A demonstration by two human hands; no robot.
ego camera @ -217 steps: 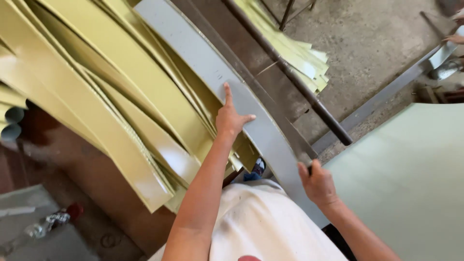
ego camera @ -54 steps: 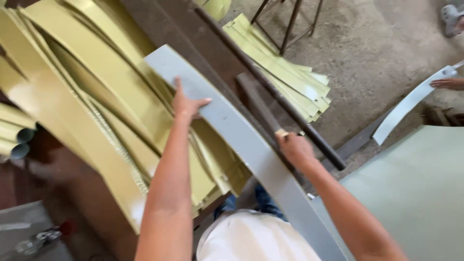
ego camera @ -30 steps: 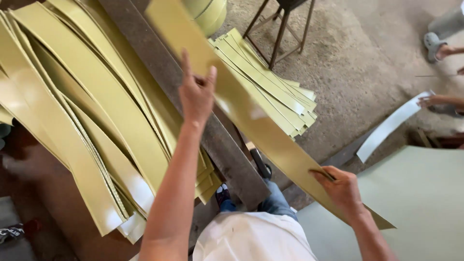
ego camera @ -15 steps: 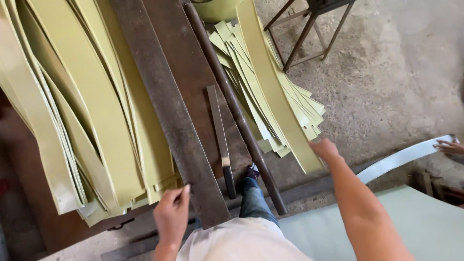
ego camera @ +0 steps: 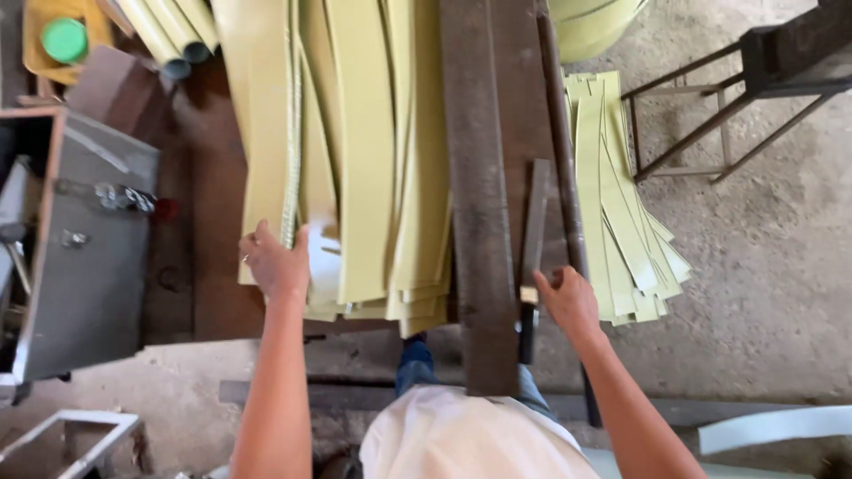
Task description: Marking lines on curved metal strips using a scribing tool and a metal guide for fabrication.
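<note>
At the near end of the big stack of long pale yellow-green flat strips (ego camera: 355, 151), your left hand (ego camera: 277, 264) rests w/ fingers spread over the strip ends, pressing or gripping the top ones; whether the thumb hooks under an edge can't be told. The stack lies lengthwise on a dark brown worn bench top (ego camera: 200, 222), ends roughly flush, a few lower strips poking out toward you. Just right of it runs a wide rusty steel flat bar (ego camera: 477, 204), reaching past the bench edge. Your right hand (ego camera: 568, 297) sits beyond that bar, fingers curled loosely at the near end of a narrow dark metal blade-like bar w/ a dark handle (ego camera: 532, 257), beside a thin round steel rod (ego camera: 562, 177); a firm grip can't be confirmed.

Progress, as judged: a smaller fanned pile of the same yellow-green strips (ego camera: 621, 222) lies right of the rod, lower down, so part of the lot looks handled; the larger stack under your left hand looks still to go.

Outer field: grey metal box (ego camera: 80, 248) at left, rolled yellow-green tubes (ego camera: 169, 35) top left, dark metal-frame stool (ego camera: 745, 98) top right on the concrete floor (ego camera: 781, 293).
</note>
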